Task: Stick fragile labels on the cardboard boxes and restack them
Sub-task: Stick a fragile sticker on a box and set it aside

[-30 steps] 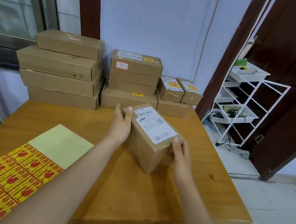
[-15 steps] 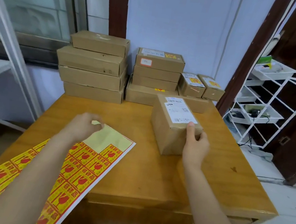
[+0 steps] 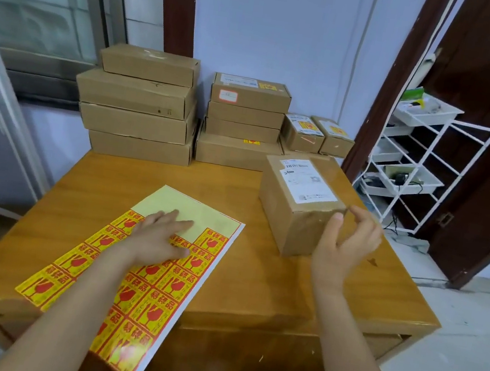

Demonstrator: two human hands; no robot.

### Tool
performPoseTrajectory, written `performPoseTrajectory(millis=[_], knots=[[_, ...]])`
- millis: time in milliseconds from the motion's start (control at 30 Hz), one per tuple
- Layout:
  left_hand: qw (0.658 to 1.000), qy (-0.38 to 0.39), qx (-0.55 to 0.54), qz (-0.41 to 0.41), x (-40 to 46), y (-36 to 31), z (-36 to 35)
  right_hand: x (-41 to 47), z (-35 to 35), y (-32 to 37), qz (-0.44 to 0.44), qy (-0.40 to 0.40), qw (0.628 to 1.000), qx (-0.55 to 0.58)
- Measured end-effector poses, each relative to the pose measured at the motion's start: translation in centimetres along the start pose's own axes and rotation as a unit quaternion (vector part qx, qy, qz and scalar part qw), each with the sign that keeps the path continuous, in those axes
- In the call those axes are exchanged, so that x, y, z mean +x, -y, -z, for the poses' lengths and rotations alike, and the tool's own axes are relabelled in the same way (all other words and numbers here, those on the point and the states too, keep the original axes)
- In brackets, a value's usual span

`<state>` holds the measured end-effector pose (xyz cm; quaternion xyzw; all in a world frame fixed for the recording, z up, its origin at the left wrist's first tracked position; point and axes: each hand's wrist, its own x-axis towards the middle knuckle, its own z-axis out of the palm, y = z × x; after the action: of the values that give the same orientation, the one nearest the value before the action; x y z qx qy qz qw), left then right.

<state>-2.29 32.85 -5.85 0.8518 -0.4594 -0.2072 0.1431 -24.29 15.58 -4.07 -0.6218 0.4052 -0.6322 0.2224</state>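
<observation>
A cardboard box [image 3: 291, 212] with a white shipping label on top stands at the right of the wooden table [image 3: 254, 283]. My right hand [image 3: 344, 249] hovers just off its near right corner, fingers loosely curled, holding nothing. A sheet of red-and-yellow fragile labels [image 3: 137, 290] lies at the front left, part of its backing bare. My left hand [image 3: 158, 236] rests flat on the sheet with straight fingers. Against the wall stand a stack of plain boxes [image 3: 137, 104], a middle stack [image 3: 244, 121] and two small labelled boxes [image 3: 317, 134].
A white wire rack [image 3: 413, 167] with trays stands right of the table by a dark door. A window and a metal frame are at the left. The sheet overhangs the table's front edge.
My right hand has come off the box and now hovers beside it. My left hand has moved onto the label sheet and flattened. The view has shifted left.
</observation>
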Motion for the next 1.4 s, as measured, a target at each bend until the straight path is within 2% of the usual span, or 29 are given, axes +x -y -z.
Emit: performPoseTrajectory(millis=[100, 167, 200, 267, 300, 367, 533, 733, 1067, 1400], knots=[[0.998, -0.054, 0.014, 0.000, 0.5, -0.6, -0.8, -2.5, -0.7, 1.8, 0.185, -0.027, 0.982, -0.032], [0.993, -0.109, 0.045, -0.008, 0.4, -0.7, -1.6, -4.5, -2.0, 2.2, 0.246, 0.066, 0.967, -0.014], [0.990, -0.128, 0.056, -0.012, 0.3, -0.7, -1.9, -5.4, -2.8, 2.3, 0.247, 0.155, 0.956, -0.009], [0.988, -0.142, 0.055, -0.012, 0.4, -0.6, -2.2, -6.5, -4.8, 1.9, 0.188, 0.339, 0.920, -0.065], [0.988, -0.144, 0.052, -0.010, 0.4, -0.5, -2.3, -6.6, -5.9, 1.5, 0.157, 0.397, 0.897, -0.115], [0.987, -0.152, 0.054, -0.009, 0.6, -0.4, -2.3, -6.1, -7.9, 0.8, 0.114, 0.454, 0.861, -0.200], [0.986, -0.159, 0.049, -0.006, 0.8, -0.1, -2.3, -5.9, -9.0, 0.4, 0.124, 0.474, 0.833, -0.257], [0.985, -0.170, 0.043, -0.004, 0.9, -0.2, -2.4, -6.2, -8.2, 0.1, 0.131, 0.438, 0.862, -0.221], [0.983, -0.178, 0.035, -0.004, 0.9, -0.2, -2.4, -6.2, -8.2, -0.1, 0.123, 0.435, 0.870, -0.195], [0.983, -0.180, 0.035, -0.002, 0.8, -0.3, -2.4, -6.2, -8.2, 0.0, 0.132, 0.444, 0.862, -0.204]])
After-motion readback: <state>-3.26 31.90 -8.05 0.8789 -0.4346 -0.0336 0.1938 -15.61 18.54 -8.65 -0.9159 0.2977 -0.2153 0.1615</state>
